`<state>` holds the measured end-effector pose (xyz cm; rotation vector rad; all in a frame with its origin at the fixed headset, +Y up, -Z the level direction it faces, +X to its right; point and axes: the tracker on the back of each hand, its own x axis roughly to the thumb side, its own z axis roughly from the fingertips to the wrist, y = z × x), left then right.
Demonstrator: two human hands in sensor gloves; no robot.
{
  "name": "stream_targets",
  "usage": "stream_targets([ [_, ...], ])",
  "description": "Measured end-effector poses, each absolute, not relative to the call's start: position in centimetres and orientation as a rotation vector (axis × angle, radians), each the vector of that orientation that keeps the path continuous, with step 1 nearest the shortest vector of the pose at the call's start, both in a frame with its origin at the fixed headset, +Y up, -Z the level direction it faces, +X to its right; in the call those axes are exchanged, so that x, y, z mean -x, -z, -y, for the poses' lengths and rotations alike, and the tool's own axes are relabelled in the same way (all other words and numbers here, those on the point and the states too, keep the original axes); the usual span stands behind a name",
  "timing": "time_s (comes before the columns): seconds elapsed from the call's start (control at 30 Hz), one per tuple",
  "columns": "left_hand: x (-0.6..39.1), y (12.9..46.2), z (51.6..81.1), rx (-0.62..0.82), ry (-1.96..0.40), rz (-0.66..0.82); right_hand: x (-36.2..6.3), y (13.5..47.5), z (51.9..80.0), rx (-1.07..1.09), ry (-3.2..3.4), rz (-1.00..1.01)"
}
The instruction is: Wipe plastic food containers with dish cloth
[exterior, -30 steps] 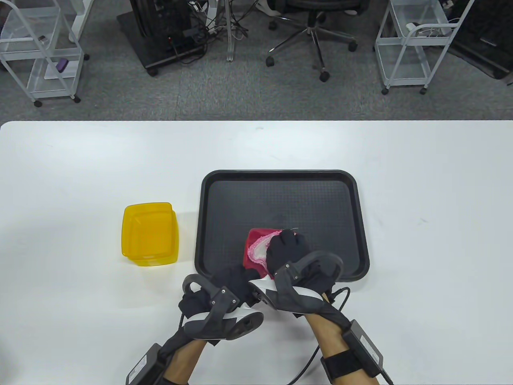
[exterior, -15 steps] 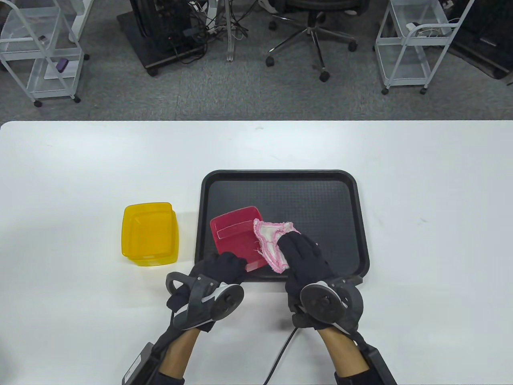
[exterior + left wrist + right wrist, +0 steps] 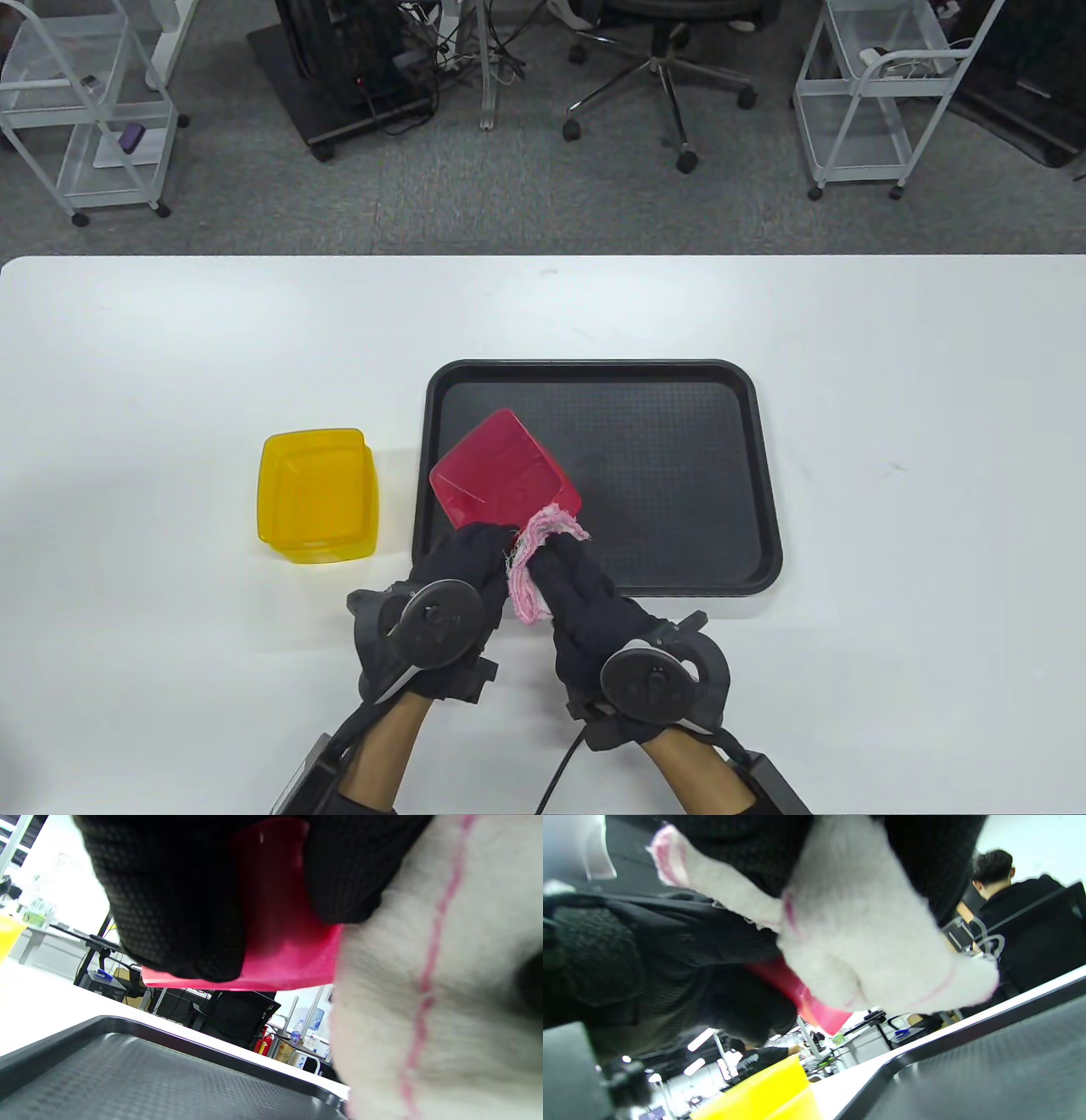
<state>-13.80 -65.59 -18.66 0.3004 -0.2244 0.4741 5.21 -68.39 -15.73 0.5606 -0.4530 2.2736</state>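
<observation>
Red container [image 3: 504, 469] and cloth [image 3: 536, 564] in hands

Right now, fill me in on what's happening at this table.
The left hand grips a red plastic container, holding it lifted and tilted over the black tray. The right hand holds a pink-and-white dish cloth against the container's near edge, wiping it. A yellow container sits on the white table, left of the tray, untouched.
</observation>
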Motion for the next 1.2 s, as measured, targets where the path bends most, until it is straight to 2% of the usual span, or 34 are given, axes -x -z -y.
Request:
stream_targets([
  [0.17, 12.8, 18.1, 65.9, -0.306, -0.343, 0.256, -5.4, 16.0, 69.2, -0.465, -2.293, 0.407],
  [0.47, 12.0, 17.5, 65.3, -0.358, -0.303, 0.316, -7.9, 17.2, 69.9, -0.241, -2.125, 0.4],
  [0.67, 11.6, 17.0, 65.2, -0.412, -0.234, 0.368, -9.6, 18.0, 70.4, -0.17, -1.962, 0.339],
  [0.87, 11.5, 16.9, 65.3, -0.419, -0.209, 0.45, -11.1, 19.0, 71.1, -0.169, -1.809, 0.214],
  [1.03, 12.5, 16.9, 64.9, -0.45, -0.247, 0.518, -12.0, 19.6, 71.4, -0.259, -1.718, 0.171],
  [1.2, 12.9, 16.6, 64.5, -0.442, -0.311, 0.605, -12.4, 20.0, 71.6, -0.246, -1.687, 0.16],
])
